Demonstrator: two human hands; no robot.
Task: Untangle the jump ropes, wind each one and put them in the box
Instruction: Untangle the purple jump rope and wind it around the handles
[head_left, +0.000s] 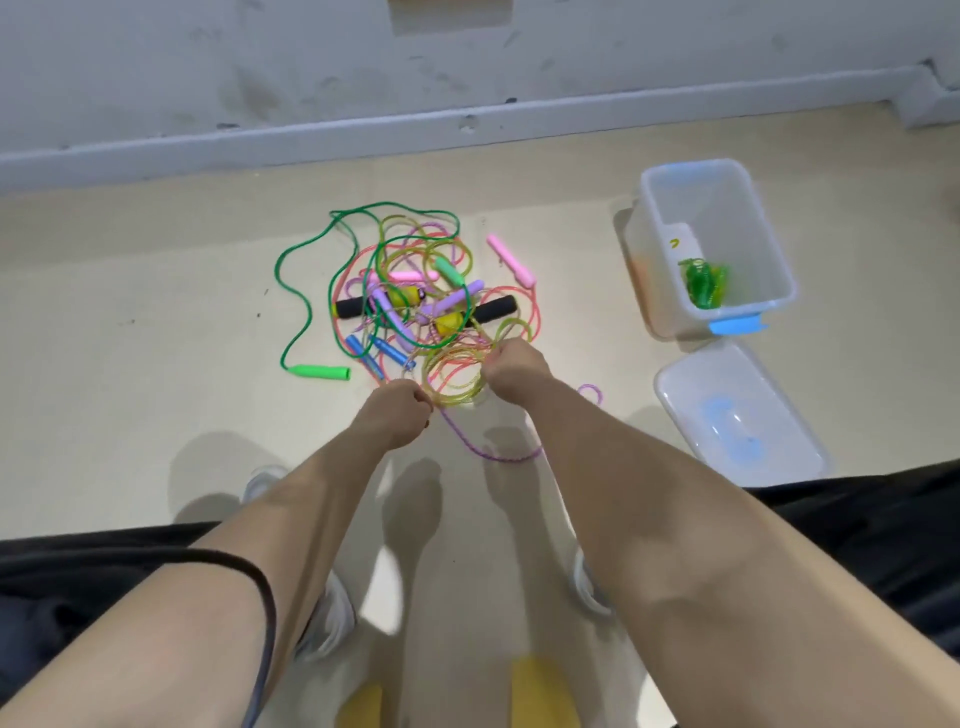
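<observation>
I had left hand and right hand both fisted on the yellow rope coil, one on each side. Purple rope trailed beneath them. Tangled rope pile sat just beyond, with yellow strands running into it. Lid lay to the right. Box behind it held one wound green rope.

Bare forearms lead up to the left hand and the right hand. Well below the left hand, a thin black cord curves across that arm and turns greyish lower down. Black clothing fills the edge below-left of the left hand, with more far to its right. White shoes peek out below the left hand, one beside each forearm.
</observation>
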